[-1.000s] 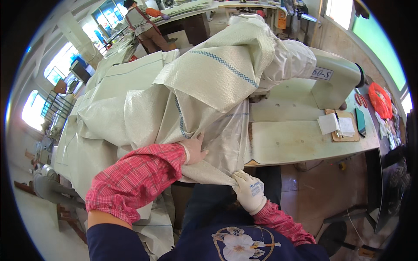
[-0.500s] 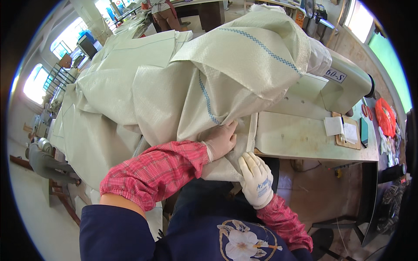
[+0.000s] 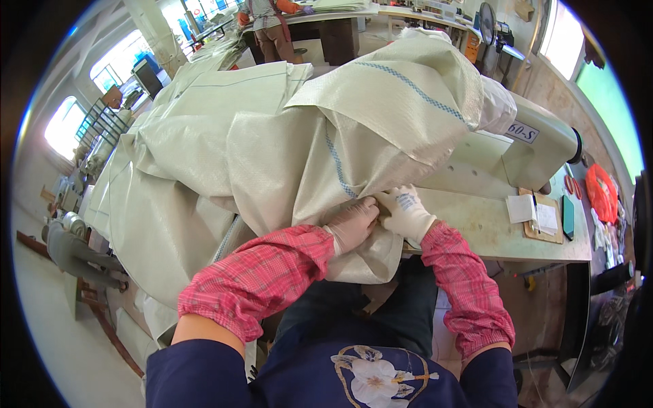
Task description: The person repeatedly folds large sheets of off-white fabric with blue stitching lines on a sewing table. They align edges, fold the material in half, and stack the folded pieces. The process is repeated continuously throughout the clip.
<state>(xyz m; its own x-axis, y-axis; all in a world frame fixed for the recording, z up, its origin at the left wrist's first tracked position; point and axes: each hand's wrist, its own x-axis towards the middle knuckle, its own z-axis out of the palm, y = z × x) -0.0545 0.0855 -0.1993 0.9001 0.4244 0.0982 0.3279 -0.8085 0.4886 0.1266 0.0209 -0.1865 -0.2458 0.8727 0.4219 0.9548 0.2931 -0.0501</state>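
Observation:
A large off-white woven plastic sack [image 3: 265, 149] with blue checked stripes lies heaped across the work surface in front of me. My left hand [image 3: 352, 224], in a thin pale glove, is closed on a fold of it near the front edge. My right hand [image 3: 406, 212], in a white knit glove, pinches the same fold just right of the left one, the two hands almost touching. Below them a flap of the sack hangs over my lap. The fingertips are partly hidden in the folds.
At the right stands a pale industrial sewing machine [image 3: 544, 138] on a table [image 3: 469, 228]. A clipboard with papers [image 3: 542, 216], a teal box [image 3: 568, 218], red-handled scissors [image 3: 573, 187] and a red plastic bag [image 3: 601, 193] lie beyond. A person [image 3: 267, 26] stands at a far table; another [image 3: 78, 251] bends at the left.
My right hand has moved up and inward from the sack's lower edge to a fold beside my left hand. The hanging flap has bunched and shifted right.

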